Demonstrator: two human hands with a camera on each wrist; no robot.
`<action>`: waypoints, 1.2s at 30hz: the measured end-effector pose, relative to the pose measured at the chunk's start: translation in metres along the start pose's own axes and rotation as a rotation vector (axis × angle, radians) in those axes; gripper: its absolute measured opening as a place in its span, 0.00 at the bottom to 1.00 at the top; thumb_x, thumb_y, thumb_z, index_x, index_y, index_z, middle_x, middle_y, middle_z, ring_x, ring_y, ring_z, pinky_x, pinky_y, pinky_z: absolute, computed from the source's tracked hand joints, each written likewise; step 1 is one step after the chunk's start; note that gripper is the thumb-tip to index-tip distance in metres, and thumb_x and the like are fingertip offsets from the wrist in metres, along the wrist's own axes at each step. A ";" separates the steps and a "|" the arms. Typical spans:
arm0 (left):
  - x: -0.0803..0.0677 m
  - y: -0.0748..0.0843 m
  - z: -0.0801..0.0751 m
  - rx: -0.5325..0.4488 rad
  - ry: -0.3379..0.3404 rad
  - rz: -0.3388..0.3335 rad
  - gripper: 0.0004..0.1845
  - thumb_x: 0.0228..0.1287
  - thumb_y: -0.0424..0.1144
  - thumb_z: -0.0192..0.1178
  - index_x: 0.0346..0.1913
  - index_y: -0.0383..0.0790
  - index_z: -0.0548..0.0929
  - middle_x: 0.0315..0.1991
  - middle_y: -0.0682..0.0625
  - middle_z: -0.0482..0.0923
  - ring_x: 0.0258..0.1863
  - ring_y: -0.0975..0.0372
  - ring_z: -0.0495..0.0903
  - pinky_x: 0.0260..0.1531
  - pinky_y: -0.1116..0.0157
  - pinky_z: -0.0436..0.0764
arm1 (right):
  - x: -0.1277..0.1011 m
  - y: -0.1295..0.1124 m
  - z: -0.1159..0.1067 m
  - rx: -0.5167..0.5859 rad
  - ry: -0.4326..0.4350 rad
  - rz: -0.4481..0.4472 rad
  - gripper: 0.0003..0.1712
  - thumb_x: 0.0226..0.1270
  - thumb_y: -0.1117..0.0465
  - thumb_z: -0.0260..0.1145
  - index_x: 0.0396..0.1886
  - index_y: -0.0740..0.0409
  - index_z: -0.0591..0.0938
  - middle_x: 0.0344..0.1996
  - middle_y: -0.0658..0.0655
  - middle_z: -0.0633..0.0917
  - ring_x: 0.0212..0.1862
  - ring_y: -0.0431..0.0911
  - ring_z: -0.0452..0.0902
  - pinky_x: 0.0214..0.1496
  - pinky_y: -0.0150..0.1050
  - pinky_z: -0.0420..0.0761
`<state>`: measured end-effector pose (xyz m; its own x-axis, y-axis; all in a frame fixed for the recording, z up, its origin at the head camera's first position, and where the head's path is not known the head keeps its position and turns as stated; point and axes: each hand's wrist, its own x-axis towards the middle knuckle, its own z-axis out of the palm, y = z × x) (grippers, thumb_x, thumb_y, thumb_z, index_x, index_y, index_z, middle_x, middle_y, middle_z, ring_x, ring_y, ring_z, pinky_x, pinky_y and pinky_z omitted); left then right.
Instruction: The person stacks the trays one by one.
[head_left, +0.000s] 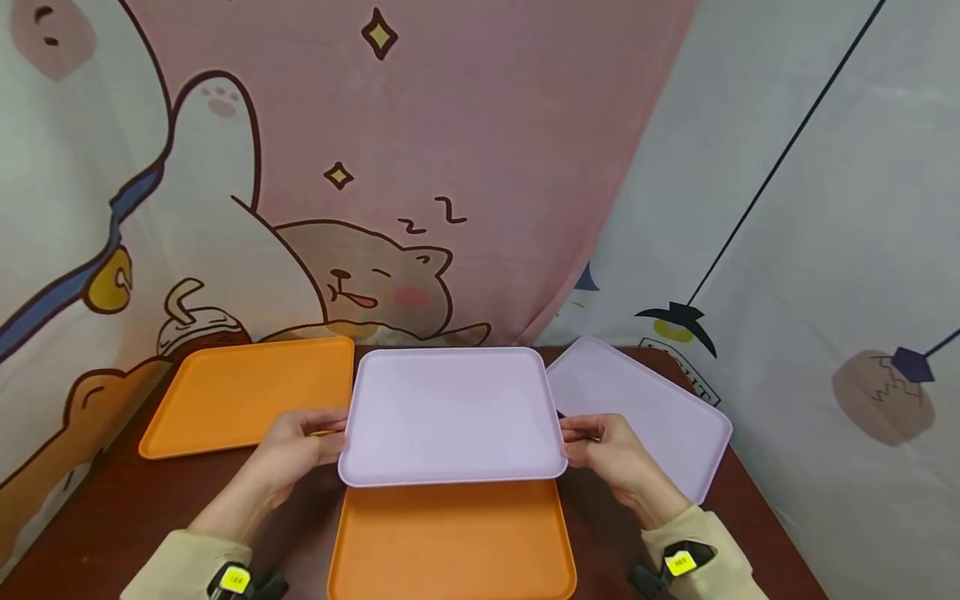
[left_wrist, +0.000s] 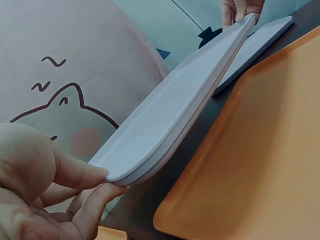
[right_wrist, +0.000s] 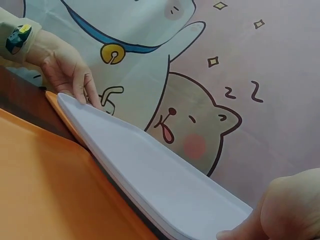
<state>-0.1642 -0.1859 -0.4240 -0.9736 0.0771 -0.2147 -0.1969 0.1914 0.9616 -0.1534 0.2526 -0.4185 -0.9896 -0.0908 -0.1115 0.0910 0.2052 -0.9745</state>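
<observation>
Both hands hold a pale lavender tray (head_left: pixel 453 417) raised above the table, one at each short side. My left hand (head_left: pixel 296 446) pinches its left edge between thumb and fingers, near a corner in the left wrist view. On the opposite edge my right hand (head_left: pixel 611 454) grips with the thumb (right_wrist: pixel 227 235) over the rim. Along the side of the held tray (left_wrist: pixel 165 130), a double rim line shows, like stacked layers. Nearest me, an orange tray (head_left: pixel 453 546) lies on the table, partly covered by the lavender one in the head view.
Another orange tray (head_left: pixel 247 396) lies at the back left, slightly turned. At the right a second lavender tray (head_left: pixel 637 408) lies at an angle, partly behind my right hand. The dark brown table (head_left: pixel 757 533) meets a printed cartoon curtain (head_left: pixel 487 167) at its back.
</observation>
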 end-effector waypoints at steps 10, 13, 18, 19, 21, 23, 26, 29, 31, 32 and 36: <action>-0.015 0.002 0.003 -0.014 0.010 -0.004 0.26 0.70 0.24 0.64 0.69 0.20 0.74 0.60 0.31 0.79 0.50 0.51 0.85 0.49 0.54 0.88 | -0.019 -0.004 -0.003 0.014 -0.040 -0.019 0.26 0.63 0.78 0.65 0.61 0.86 0.75 0.44 0.65 0.87 0.41 0.47 0.83 0.40 0.35 0.85; -0.020 0.003 0.004 -0.012 0.014 0.006 0.26 0.70 0.24 0.65 0.69 0.20 0.75 0.60 0.31 0.80 0.50 0.51 0.86 0.48 0.54 0.88 | -0.024 -0.004 -0.005 0.011 -0.049 -0.020 0.27 0.64 0.79 0.65 0.62 0.87 0.74 0.44 0.65 0.87 0.42 0.46 0.83 0.40 0.35 0.85; -0.028 0.004 0.006 -0.020 0.011 0.002 0.26 0.69 0.24 0.65 0.68 0.21 0.75 0.59 0.32 0.81 0.50 0.50 0.86 0.48 0.54 0.88 | -0.032 -0.004 -0.003 0.001 -0.037 -0.001 0.28 0.61 0.79 0.66 0.62 0.86 0.75 0.43 0.65 0.86 0.41 0.46 0.83 0.40 0.35 0.85; -0.029 0.004 0.006 -0.024 0.013 -0.004 0.26 0.69 0.24 0.65 0.68 0.21 0.76 0.58 0.33 0.81 0.50 0.51 0.86 0.48 0.55 0.88 | -0.034 -0.003 -0.003 -0.001 -0.036 0.002 0.28 0.61 0.80 0.67 0.62 0.86 0.75 0.43 0.65 0.87 0.41 0.47 0.83 0.40 0.35 0.85; -0.032 0.003 0.007 -0.028 0.013 -0.010 0.26 0.69 0.23 0.65 0.68 0.21 0.76 0.57 0.34 0.82 0.49 0.51 0.86 0.47 0.55 0.88 | -0.037 -0.002 -0.002 -0.003 -0.039 0.009 0.28 0.61 0.79 0.67 0.62 0.86 0.75 0.43 0.65 0.87 0.41 0.48 0.83 0.40 0.35 0.86; -0.034 0.001 0.007 -0.035 0.010 -0.003 0.25 0.68 0.23 0.65 0.67 0.21 0.76 0.57 0.34 0.82 0.49 0.51 0.86 0.47 0.55 0.89 | -0.040 -0.001 -0.002 -0.005 -0.048 0.010 0.28 0.62 0.79 0.67 0.62 0.86 0.74 0.44 0.65 0.86 0.42 0.48 0.83 0.41 0.36 0.86; -0.036 -0.002 0.007 -0.047 0.006 0.004 0.25 0.68 0.22 0.64 0.67 0.20 0.76 0.56 0.34 0.83 0.49 0.50 0.86 0.47 0.54 0.89 | -0.044 0.001 -0.002 0.000 -0.065 0.014 0.27 0.63 0.79 0.67 0.62 0.87 0.74 0.45 0.65 0.86 0.44 0.49 0.83 0.42 0.37 0.86; -0.039 -0.006 0.007 -0.051 0.016 -0.022 0.25 0.68 0.22 0.65 0.66 0.21 0.78 0.56 0.35 0.84 0.49 0.50 0.86 0.46 0.54 0.89 | -0.048 0.003 -0.002 0.006 -0.078 0.020 0.27 0.64 0.79 0.67 0.62 0.87 0.74 0.45 0.65 0.86 0.44 0.49 0.83 0.43 0.37 0.87; -0.040 -0.008 0.007 -0.041 0.022 -0.040 0.24 0.67 0.22 0.65 0.66 0.21 0.78 0.55 0.36 0.84 0.49 0.51 0.87 0.46 0.53 0.89 | -0.050 0.004 -0.002 0.008 -0.084 0.024 0.28 0.64 0.79 0.67 0.62 0.87 0.74 0.45 0.65 0.86 0.44 0.48 0.83 0.43 0.37 0.86; -0.041 -0.008 0.007 -0.037 0.025 -0.051 0.24 0.67 0.22 0.65 0.66 0.22 0.78 0.55 0.36 0.84 0.49 0.51 0.87 0.46 0.52 0.89 | -0.051 0.005 -0.003 0.008 -0.087 0.023 0.28 0.64 0.79 0.67 0.62 0.87 0.73 0.45 0.65 0.86 0.43 0.48 0.83 0.42 0.37 0.86; -0.043 -0.011 0.008 -0.035 0.034 -0.070 0.24 0.65 0.21 0.67 0.65 0.22 0.79 0.53 0.37 0.85 0.48 0.51 0.86 0.45 0.52 0.89 | -0.054 0.007 -0.002 0.004 -0.091 0.033 0.28 0.64 0.78 0.68 0.62 0.87 0.73 0.45 0.65 0.86 0.44 0.49 0.83 0.43 0.37 0.87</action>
<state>-0.1192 -0.1836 -0.4265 -0.9605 0.0308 -0.2766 -0.2683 0.1612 0.9497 -0.0998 0.2611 -0.4191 -0.9718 -0.1728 -0.1604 0.1236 0.2058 -0.9708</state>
